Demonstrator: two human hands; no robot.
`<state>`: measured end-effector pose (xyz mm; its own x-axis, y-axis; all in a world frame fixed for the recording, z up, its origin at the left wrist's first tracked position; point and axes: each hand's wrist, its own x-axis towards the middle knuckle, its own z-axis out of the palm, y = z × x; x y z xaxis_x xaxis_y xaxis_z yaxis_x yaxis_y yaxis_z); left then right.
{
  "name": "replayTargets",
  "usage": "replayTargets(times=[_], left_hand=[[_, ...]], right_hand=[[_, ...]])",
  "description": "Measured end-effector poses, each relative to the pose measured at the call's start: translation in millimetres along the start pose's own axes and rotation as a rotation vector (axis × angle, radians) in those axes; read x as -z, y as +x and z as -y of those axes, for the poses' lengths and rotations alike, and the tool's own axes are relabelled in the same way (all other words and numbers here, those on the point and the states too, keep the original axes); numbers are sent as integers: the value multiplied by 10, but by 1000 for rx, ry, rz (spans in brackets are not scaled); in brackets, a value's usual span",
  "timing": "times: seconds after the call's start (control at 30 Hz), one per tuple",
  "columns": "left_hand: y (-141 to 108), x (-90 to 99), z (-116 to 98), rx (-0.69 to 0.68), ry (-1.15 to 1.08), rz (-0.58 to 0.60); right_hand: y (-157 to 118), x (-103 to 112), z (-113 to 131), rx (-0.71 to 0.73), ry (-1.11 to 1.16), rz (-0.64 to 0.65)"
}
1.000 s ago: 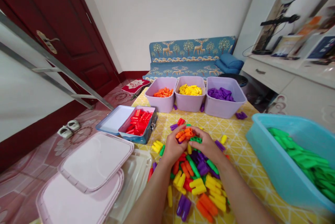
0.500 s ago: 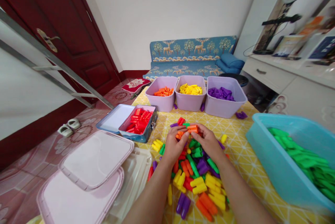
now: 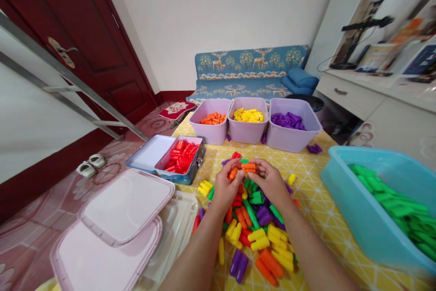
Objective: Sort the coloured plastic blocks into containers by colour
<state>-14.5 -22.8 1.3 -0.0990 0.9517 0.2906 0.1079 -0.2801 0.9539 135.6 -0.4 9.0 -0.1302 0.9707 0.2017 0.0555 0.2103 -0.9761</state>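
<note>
Above a mixed heap of coloured plastic pieces, my two hands are close together. My left hand (image 3: pixel 227 183) is closed on an orange piece (image 3: pixel 233 173), its thumb reaching toward the other hand. Pinched in my right hand (image 3: pixel 269 180) is another orange piece (image 3: pixel 248 167), two rods side by side. Under and in front of the wrists lie yellow pieces (image 3: pixel 258 239), purple pieces (image 3: pixel 239 265), orange pieces (image 3: pixel 269 266), and green and red ones. Part of the heap is hidden by my hands and forearms.
Lilac bins hold orange (image 3: pixel 210 136), yellow (image 3: pixel 248 135) and purple pieces (image 3: pixel 288 120). A turquoise tub (image 3: pixel 354 209) of green pieces stands right. An open tin (image 3: pixel 185 177) of red pieces sits left, near stacked lids (image 3: pixel 126 204). Beyond the table is a patterned sofa (image 3: pixel 252 66).
My hands have shifted slightly, and the orange piece in my right hand has turned a little toward level. The bins and the heap look the same.
</note>
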Motion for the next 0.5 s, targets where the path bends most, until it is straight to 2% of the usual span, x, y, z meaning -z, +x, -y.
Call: replayTargets(times=[0.17, 0.23, 0.37, 0.5], left_hand=[[4, 6, -15, -46, 56, 29], [6, 14, 2, -60, 95, 26], [5, 20, 39, -23, 104, 23], [-5, 12, 17, 0, 69, 73]], right_hand=[[0, -11, -5, -35, 60, 71], [-6, -17, -8, -32, 36, 62], [-6, -21, -32, -22, -7, 39], [-9, -12, -28, -15, -5, 56]])
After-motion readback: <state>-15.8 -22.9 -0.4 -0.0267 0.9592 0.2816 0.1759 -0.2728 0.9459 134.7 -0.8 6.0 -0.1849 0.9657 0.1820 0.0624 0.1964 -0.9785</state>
